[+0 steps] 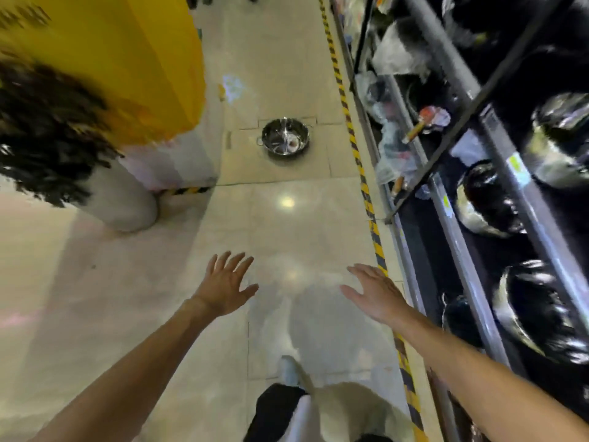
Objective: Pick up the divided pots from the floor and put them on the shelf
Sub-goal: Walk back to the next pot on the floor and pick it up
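A shiny steel divided pot with small side handles sits on the tiled floor ahead, alone in the aisle. My left hand and my right hand are stretched out in front of me, fingers spread, both holding nothing and well short of the pot. The metal shelf runs along the right side. Several dark and steel pots lie on its levels.
A yellow pillar stands at the left, with another person's dark hair and light trousers beside it. Yellow-black hazard tape marks the floor along the shelf. Bagged goods fill the lower shelf.
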Motion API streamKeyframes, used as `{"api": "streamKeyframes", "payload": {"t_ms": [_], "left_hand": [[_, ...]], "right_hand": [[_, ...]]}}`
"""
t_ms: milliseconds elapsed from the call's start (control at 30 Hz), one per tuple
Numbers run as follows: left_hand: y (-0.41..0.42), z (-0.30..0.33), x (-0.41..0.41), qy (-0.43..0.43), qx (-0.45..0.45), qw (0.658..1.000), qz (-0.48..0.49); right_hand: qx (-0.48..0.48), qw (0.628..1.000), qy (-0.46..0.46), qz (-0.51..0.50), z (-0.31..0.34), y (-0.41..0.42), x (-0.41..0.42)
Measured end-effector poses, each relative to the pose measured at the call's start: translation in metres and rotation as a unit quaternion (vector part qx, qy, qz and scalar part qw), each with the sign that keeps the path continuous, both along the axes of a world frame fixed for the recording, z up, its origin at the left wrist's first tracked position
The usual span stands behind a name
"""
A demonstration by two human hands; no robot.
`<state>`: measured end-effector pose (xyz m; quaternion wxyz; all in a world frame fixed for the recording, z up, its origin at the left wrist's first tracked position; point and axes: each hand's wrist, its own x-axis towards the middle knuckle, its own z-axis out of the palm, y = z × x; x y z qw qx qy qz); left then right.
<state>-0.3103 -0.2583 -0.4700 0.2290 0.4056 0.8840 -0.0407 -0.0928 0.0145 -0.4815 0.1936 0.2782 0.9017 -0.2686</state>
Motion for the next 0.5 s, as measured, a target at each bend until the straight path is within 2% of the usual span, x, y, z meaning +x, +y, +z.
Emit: {"api": "streamKeyframes", "payload": {"t_ms": [267, 500], "left_hand": [[-0.028, 0.065, -0.086, -0.003, 0.061, 0.995, 0.078], [0.001, 0.072, -0.17, -0.003, 0.08, 0.993, 0.083]], "right_hand": [[0.015, 0.999, 0.01, 0.044, 0.078, 0.005, -0.105], [0.024, 0.999, 0.034, 0.026, 0.102, 0.053, -0.198]]}}
